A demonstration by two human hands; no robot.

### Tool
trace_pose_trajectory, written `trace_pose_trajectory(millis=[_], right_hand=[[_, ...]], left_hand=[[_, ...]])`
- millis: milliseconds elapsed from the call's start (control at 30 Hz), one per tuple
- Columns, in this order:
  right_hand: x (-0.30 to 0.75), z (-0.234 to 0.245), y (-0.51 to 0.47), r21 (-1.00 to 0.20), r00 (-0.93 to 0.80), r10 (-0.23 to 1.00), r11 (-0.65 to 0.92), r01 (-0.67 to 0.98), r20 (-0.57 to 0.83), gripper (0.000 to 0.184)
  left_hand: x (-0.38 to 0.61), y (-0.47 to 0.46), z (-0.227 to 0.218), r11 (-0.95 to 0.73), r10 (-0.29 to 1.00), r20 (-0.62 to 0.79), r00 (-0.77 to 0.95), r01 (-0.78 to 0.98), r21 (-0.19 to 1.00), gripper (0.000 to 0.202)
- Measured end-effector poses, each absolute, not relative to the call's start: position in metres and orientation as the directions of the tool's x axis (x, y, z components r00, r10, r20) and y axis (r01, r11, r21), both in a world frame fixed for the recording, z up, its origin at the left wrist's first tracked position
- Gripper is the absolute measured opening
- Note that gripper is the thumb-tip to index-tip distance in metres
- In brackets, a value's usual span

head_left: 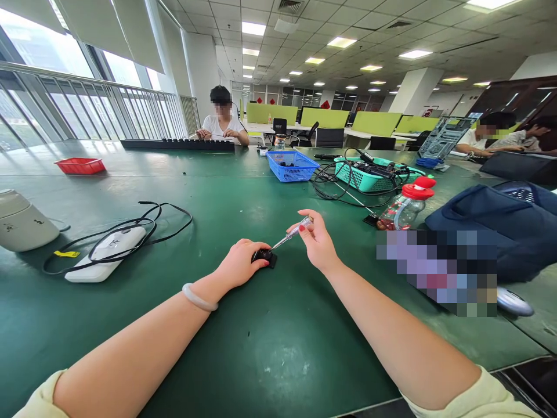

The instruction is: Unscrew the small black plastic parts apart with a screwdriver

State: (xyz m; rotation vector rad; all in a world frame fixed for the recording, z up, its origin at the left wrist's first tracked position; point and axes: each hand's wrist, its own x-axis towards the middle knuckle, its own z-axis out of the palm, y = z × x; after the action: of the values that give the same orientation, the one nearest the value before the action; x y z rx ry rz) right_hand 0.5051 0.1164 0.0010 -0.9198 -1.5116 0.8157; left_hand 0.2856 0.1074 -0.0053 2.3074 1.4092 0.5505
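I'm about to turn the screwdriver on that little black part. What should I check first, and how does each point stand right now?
1. Left hand holds the small black part down on the green table: ok.
2. Right hand has a pinch grip on the screwdriver: ok.
3. Screwdriver tip reaches the part: ok.
4. Tip seated in a screw head: cannot tell, too small.
5. White device with its cable lies apart, to the left: ok.
6. Red-capped bottle stands clear of the right hand: ok.
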Motion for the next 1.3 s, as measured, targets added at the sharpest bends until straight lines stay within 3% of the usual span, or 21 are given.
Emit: trace_pose_trajectory(millis=[300, 700, 900, 1300], right_hand=[[0.515, -0.012, 0.135, -0.972, 0.039, 0.973, 0.231, -0.043, 0.229, 0.045], [0.514, -0.017, 0.138, -0.978, 0.093, 0.980, 0.187, -0.098, 0.178, 0.047], [0.510, -0.014, 0.132, -0.988, -0.004, 0.993, 0.116, -0.106, 0.117, 0.049], [0.509, -0.011, 0.133, -0.954, 0.080, 0.994, -0.050, -0.295, -0.077, 0.025]], left_hand=[[0.284, 0.109, -0.007, -0.406, 0.905, 0.126, 0.406, 0.737, 0.540, 0.037], [0.285, 0.107, -0.005, -0.388, 0.914, 0.126, 0.386, 0.740, 0.550, 0.034], [0.285, 0.107, -0.006, -0.393, 0.912, 0.129, 0.390, 0.734, 0.554, 0.033], [0.285, 0.107, -0.007, -0.413, 0.904, 0.142, 0.404, 0.733, 0.541, 0.036]])
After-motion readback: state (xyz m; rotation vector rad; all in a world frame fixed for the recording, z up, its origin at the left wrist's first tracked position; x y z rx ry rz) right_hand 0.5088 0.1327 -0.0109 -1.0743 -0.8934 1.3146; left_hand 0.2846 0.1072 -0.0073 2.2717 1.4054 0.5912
